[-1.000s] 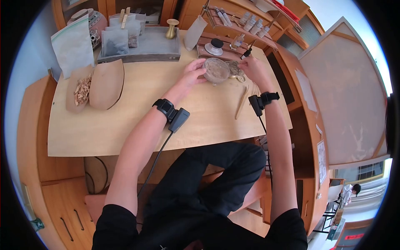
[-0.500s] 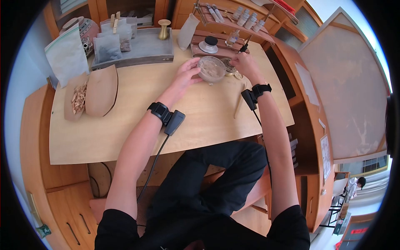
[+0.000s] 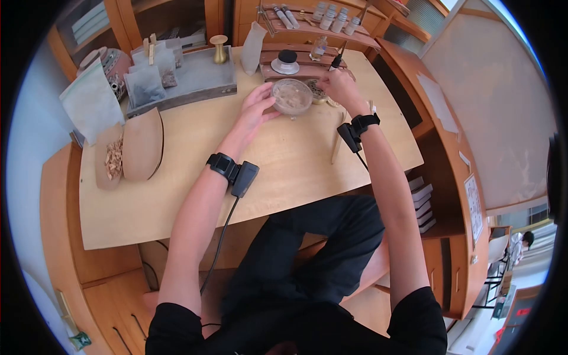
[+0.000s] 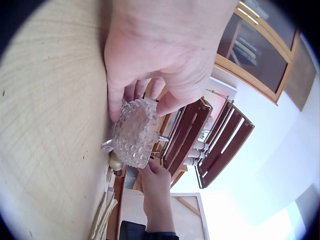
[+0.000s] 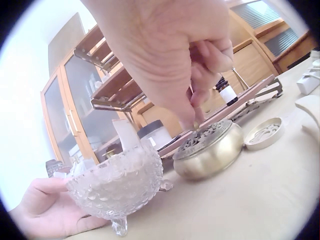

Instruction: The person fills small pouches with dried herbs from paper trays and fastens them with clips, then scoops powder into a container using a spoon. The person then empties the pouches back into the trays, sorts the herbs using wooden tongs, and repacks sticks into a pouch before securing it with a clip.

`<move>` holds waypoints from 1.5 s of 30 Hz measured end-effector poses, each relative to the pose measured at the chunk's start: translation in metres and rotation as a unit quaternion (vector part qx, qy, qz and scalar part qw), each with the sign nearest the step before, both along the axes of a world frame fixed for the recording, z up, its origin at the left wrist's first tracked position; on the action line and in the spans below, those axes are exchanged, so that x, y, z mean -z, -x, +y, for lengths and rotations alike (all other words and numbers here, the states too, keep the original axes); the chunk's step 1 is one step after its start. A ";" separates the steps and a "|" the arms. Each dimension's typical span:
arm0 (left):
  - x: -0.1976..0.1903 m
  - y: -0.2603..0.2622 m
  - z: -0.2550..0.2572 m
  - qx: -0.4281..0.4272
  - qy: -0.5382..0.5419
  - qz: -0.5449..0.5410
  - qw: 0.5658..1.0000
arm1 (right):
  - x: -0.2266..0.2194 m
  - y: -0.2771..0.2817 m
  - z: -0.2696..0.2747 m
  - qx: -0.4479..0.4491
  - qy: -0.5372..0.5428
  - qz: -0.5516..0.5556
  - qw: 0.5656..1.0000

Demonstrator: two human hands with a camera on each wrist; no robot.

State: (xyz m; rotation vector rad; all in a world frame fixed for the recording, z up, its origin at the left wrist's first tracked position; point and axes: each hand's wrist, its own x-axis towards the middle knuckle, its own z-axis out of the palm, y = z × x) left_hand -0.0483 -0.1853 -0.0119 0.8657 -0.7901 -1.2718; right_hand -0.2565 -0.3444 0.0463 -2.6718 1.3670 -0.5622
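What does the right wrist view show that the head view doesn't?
Only the right wrist view: the fingertips of the right hand pinched at the pierced top of the round brass burner, and the bumpy clear glass bowl in side profile.
Only the head view: pale wood chips in a long brown dish.
Both: burner, bowl, right hand, and the left hand gripping the bowl.

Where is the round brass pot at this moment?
In the right wrist view, the brass pot stands on the table, just right of the glass bowl, with the right hand at its openwork lid.
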 end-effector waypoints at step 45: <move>-0.060 0.038 -0.039 -0.048 -0.013 -0.688 0.724 | 0.088 0.241 0.007 0.275 0.007 -0.566 0.777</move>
